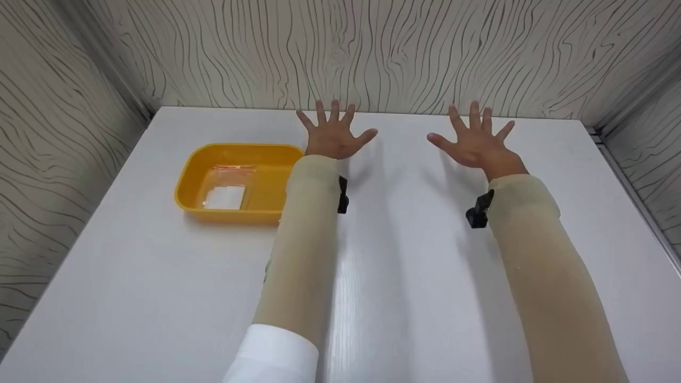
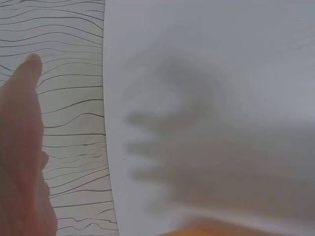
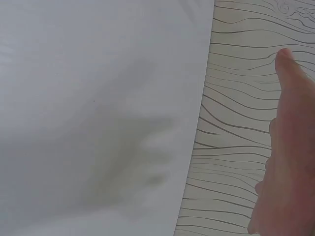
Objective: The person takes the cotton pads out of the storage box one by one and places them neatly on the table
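The left hand (image 1: 335, 137) and right hand (image 1: 477, 142) hover empty, spread wide above a white table (image 1: 159, 298). A yellow tray (image 1: 231, 215), its long axis running side to side, lies left of both, nearer the left hand; inside is perhaps a clear packet (image 1: 226, 194).

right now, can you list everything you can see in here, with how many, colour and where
tray: 1, yellow-orange, on the table, its right end partly behind the left sleeve
packet: 1, clear with a white piece, in the tray's left part
table: 1, white, under everything
walls: 3, pale with dark wavy lines, behind and at both sides
wrist devices: 2, black, one at each wrist
sleeves: 2, beige, on both forearms; white fabric at the left one's near end
left hand: 1, bare, over the table's far side
right hand: 1, bare, likewise
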### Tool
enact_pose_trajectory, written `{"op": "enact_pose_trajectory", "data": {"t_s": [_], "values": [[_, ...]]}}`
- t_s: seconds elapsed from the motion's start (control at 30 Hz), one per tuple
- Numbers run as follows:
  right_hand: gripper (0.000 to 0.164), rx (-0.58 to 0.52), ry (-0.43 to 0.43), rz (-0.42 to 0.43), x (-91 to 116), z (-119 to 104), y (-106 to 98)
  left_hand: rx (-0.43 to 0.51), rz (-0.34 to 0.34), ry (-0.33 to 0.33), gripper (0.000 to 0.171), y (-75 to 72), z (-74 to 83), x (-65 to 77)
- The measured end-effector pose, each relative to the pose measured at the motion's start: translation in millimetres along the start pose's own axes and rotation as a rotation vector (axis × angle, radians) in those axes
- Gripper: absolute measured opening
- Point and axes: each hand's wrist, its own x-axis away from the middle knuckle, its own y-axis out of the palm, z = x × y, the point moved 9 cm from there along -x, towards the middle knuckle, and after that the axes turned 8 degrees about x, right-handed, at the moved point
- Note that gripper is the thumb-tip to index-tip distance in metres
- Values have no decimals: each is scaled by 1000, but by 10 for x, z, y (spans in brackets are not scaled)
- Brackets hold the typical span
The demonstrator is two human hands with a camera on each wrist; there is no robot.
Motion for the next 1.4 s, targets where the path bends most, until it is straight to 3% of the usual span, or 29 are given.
{"op": "enact_pose_trajectory", "data": {"t_s": [0.33, 0.67, 1.07, 1.4], "values": [[101, 38, -40, 13, 26, -57, -69, -9, -31, 47, 85, -175, -17, 42], [100, 53, -79, 17, 87, -72, -109, 31, -88, 49, 88, -292, -197, 75], [98, 91, -140, 46, 242, -71, -141, 48, -120, 66, 90, -436, -569, 245], [95, 87, -193, 71, 419, -107, -133, 33, -149, 61, 90, -448, -966, 470]]}}
